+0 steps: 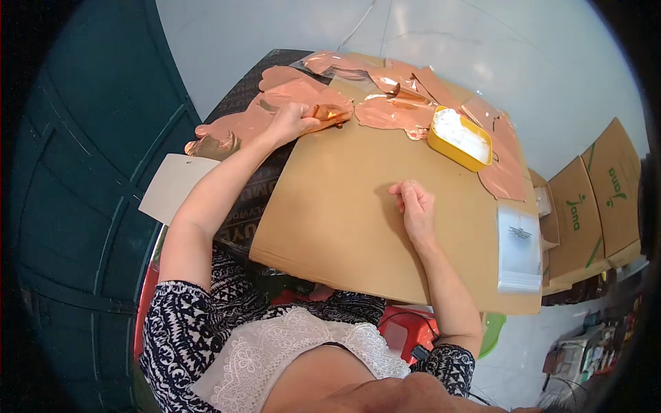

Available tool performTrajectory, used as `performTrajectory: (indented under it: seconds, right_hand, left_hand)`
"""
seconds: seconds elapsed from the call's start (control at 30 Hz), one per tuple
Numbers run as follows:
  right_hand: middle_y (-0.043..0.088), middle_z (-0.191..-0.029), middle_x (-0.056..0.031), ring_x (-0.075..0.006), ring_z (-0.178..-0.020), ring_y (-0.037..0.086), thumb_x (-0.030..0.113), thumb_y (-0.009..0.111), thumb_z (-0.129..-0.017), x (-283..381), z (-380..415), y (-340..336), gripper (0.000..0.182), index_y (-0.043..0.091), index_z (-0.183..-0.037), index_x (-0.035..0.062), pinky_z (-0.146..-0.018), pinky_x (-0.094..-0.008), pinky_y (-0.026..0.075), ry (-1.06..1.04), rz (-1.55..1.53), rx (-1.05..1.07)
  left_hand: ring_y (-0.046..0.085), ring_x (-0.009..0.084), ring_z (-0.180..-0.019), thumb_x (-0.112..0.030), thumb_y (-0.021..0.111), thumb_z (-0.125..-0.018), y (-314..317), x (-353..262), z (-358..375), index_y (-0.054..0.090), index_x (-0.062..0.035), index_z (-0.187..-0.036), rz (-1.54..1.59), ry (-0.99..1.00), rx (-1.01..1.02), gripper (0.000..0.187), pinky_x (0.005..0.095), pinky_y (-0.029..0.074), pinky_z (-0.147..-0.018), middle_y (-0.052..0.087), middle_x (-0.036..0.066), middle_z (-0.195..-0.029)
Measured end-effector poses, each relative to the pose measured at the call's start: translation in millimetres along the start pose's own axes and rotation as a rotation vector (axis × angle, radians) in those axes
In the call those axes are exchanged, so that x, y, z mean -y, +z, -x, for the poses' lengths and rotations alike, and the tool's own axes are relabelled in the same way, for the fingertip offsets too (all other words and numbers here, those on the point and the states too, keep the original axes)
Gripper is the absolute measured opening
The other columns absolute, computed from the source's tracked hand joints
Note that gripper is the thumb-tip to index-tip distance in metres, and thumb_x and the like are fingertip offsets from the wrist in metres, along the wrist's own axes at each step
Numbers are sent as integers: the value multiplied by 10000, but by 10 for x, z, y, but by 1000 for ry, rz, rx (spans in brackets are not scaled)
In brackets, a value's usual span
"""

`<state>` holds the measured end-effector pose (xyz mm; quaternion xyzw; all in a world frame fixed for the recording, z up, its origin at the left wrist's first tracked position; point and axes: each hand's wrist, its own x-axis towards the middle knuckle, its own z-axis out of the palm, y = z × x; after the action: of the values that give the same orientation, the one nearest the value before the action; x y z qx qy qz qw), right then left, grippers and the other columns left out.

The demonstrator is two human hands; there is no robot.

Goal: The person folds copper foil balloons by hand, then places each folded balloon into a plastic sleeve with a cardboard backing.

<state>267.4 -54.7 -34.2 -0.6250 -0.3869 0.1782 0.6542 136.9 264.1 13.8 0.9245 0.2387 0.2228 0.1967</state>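
My left hand (292, 122) is closed on the edge of a shiny copper-coloured foil piece (237, 122) at the table's back left. Over the middle of the cardboard sheet (337, 199) is my right hand (414, 206), its fingers curled together; whether anything small is between them cannot be seen. More copper-coloured pieces (389, 113) lie along the back of the table, some overlapping. A yellow tub (460, 160) holding white powder (460, 134) stands at the back right, beyond my right hand.
Clear plastic bags (519, 249) lie at the cardboard's right edge. Cardboard boxes (575, 213) stand to the right of the table. A grey-white card (172, 184) sits under my left forearm. A red stool (406, 330) is below the front edge.
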Motion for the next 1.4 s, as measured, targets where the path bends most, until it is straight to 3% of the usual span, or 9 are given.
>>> performTrajectory:
  seconds: [0.2,0.37,0.47,0.67,0.87,1.03,1.13,1.37,1.4]
  right_hand:
    - [440,-653,0,-91,-630,428,198,487,-990,8,3,1,346,648,-776,-20,-571,-265,339,-5,25,3]
    - [512,-756,16,-49,-645,443,160,485,-991,2,-3,-17,289,646,-823,-12,-584,-214,373,-70,84,26]
    - [569,-934,-61,-122,-846,541,83,560,-927,65,-12,41,157,632,-1013,-28,-694,-237,436,-175,245,-63]
    - [486,-1357,-133,-343,-1247,401,25,746,-668,439,35,173,618,556,-1255,71,-981,-446,363,-473,659,-187]
    - [681,-1072,-100,-298,-1008,591,53,693,-748,203,-37,39,276,671,-1023,67,-923,-428,395,-661,793,152]
    - [689,-830,-65,-191,-774,617,96,563,-915,186,-21,2,131,679,-904,35,-744,-334,463,-122,165,-118]
    - [645,-820,6,-59,-696,570,116,484,-1000,119,-92,-84,227,662,-933,-7,-662,-233,474,70,-159,-149]
    - [651,-861,-35,-118,-806,596,-36,435,-903,276,-103,-180,312,657,-1115,17,-772,-253,477,-139,-41,92]
    - [660,-885,-52,-151,-840,611,-63,436,-863,369,-86,-226,365,654,-1141,31,-803,-276,476,-177,56,161]
  left_hand:
    - [538,314,-581,-221,595,-896,188,66,-37,620,61,-800,301,-35,18,299,422,434,-585,580,216,-673]
    - [625,341,-744,-121,521,-892,41,-220,28,610,-1,-857,-123,129,-20,153,435,481,-735,646,182,-795]
    - [622,322,-781,-64,518,-846,6,-557,247,587,-34,-862,-258,410,-34,77,473,457,-870,633,160,-769]
    - [610,264,-841,-63,557,-805,61,-1165,870,535,-35,-833,-248,900,-7,45,513,380,-1038,605,107,-821]
    - [596,330,-899,-116,635,-745,-8,-1428,1253,542,10,-880,-121,959,-77,206,509,418,-995,596,183,-929]
    - [574,375,-964,-183,677,-747,-99,-1310,1810,533,34,-851,91,1287,216,280,503,478,-892,562,217,-1011]
    - [549,404,-1064,-242,673,-783,-38,-1189,1944,549,67,-960,38,1209,263,378,496,463,-933,544,236,-1096]
    - [493,367,-1233,-382,559,-889,40,-801,1701,495,71,-1200,-14,718,417,552,436,403,-1043,501,228,-1292]
    - [541,344,-1166,-418,485,-934,-60,-838,1666,496,18,-1254,29,491,630,541,416,421,-1003,535,221,-1256]
